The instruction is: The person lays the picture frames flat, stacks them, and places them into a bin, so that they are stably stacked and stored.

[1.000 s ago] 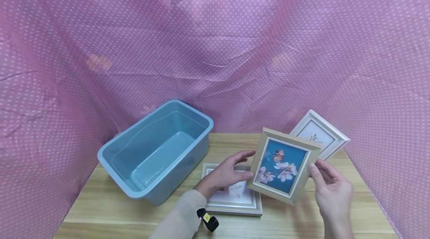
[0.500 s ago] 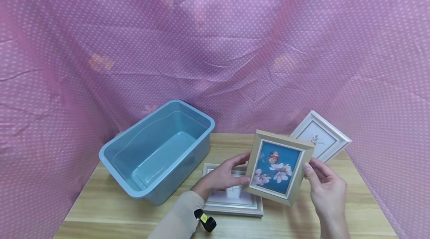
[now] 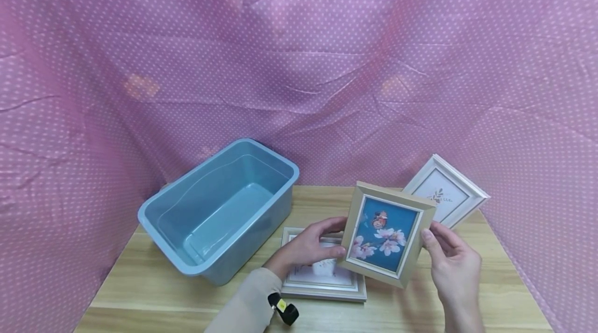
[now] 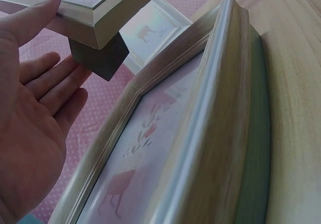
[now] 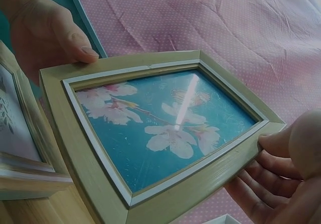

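Note:
A light-wood picture frame [image 3: 385, 234] with pink blossoms and a butterfly on blue is held up between both hands, its front tilted toward the head camera. My right hand [image 3: 455, 263] pinches its right edge, thumb in front and fingers behind. At the opposite edge is my left hand [image 3: 310, 244], its thumb on the front border and its fingers behind, beside a dark piece [image 4: 100, 58] under the frame in the left wrist view. Below the left hand, a second picture frame [image 3: 327, 291] with a pale print lies flat on the table, partly covered by that hand.
A blue-grey plastic tub [image 3: 219, 218] stands on the left of the wooden table [image 3: 126, 302]. A white picture frame [image 3: 448, 182] is at the back right, partly behind the held frame. Pink dotted cloth [image 3: 299, 63] hangs around the table.
The held picture frame and both hands have shifted slightly left and turned a little more upright since a second ago. Hardly anything differs from half a second ago.

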{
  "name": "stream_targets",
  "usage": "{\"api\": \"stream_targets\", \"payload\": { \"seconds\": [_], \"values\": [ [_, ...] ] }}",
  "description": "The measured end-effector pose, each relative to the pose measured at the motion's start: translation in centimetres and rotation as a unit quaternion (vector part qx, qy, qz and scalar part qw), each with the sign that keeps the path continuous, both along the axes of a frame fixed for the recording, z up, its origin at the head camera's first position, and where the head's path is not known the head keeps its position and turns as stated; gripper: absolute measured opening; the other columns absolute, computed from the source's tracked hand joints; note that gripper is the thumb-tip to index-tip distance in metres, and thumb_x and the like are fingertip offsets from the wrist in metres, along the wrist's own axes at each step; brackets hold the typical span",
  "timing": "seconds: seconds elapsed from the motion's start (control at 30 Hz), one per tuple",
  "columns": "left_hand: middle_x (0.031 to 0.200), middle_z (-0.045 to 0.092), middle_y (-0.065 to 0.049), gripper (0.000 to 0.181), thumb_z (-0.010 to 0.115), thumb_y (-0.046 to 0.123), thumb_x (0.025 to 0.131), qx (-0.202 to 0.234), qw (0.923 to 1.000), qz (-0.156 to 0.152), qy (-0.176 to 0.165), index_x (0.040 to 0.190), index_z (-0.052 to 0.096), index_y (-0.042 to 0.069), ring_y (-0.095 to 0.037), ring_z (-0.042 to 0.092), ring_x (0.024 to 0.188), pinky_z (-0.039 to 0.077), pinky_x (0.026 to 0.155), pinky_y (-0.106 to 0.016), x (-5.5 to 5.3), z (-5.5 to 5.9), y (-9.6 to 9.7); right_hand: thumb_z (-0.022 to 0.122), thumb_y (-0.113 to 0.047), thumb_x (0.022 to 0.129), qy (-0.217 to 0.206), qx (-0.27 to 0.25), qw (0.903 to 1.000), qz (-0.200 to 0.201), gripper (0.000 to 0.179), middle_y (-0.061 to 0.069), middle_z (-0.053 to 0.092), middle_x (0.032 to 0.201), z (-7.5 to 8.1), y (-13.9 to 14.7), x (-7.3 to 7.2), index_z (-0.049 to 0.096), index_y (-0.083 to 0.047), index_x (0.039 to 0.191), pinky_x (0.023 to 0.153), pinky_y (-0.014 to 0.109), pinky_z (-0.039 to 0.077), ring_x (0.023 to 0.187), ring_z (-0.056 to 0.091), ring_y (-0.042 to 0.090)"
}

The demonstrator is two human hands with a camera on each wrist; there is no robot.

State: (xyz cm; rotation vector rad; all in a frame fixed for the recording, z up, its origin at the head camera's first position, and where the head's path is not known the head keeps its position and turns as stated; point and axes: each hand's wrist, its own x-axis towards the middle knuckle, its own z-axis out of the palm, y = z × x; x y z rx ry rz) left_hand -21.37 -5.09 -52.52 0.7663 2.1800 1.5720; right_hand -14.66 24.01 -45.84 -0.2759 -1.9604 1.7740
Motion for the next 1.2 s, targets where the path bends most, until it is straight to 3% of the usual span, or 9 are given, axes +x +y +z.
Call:
{"api": "stream_targets", "payload": {
  "seconds": [0.23,0.47,0.6,0.9,1.2],
  "values": [
    [0.157,0.061,0.004,0.072,0.079,0.046,0.098,0.008,0.9998,0.012,-0.012,0.160,0.050,0.026,-0.018,0.054,0.148,0.037,0.129,-0.056,0.1,-0.1,0.0,0.071,0.010,0.097,0.007,-0.018,0.9998,-0.001,0.033,-0.022,0.076,0.088,0.0,-0.1,0.0,0.065,0.022,0.127,0.078,0.008,0.060,0.082,0.074,-0.008],
    [0.141,0.070,0.001,0.061,0.081,0.034,0.096,0.013,0.9998,0.004,-0.012,0.151,0.059,0.017,-0.012,0.064,0.134,0.044,0.125,-0.039,0.0,-0.7,-0.3,0.077,-0.002,0.098,-0.002,-0.022,0.9997,-0.012,0.031,-0.022,0.077,0.088,0.1,-0.1,0.2,0.070,0.014,0.124,0.078,0.009,0.060,0.082,0.074,-0.007],
    [0.133,0.072,0.004,0.055,0.083,0.033,0.094,0.002,1.0000,-0.002,-0.007,0.143,0.065,0.015,-0.007,0.065,0.126,0.049,0.119,-0.033,0.1,-1.0,-0.5,0.076,0.001,0.098,0.002,-0.031,0.9995,-0.011,0.028,-0.021,0.077,0.088,0.1,0.0,0.2,0.070,0.012,0.123,0.078,0.009,0.060,0.082,0.075,-0.007],
    [0.115,0.076,0.007,0.035,0.083,0.025,0.094,-0.014,0.9997,-0.020,-0.004,0.126,0.075,0.014,-0.003,0.069,0.109,0.052,0.111,-0.027,0.2,-1.3,-0.9,0.073,0.005,0.098,-0.015,-0.008,0.9998,-0.008,0.032,-0.027,0.075,0.090,0.2,0.0,0.1,0.068,0.016,0.128,0.080,0.007,0.059,0.085,0.073,-0.011],
    [0.107,0.076,0.001,0.029,0.083,0.018,0.093,0.004,1.0000,-0.005,0.002,0.119,0.076,0.007,-0.003,0.069,0.098,0.059,0.098,-0.025,0.9,-0.9,-1.3,0.074,0.003,0.098,-0.028,0.002,0.9995,0.012,0.031,-0.026,0.076,0.091,0.4,-0.2,0.0,0.069,0.014,0.126,0.084,0.006,0.058,0.086,0.074,-0.009]
  ]
}}
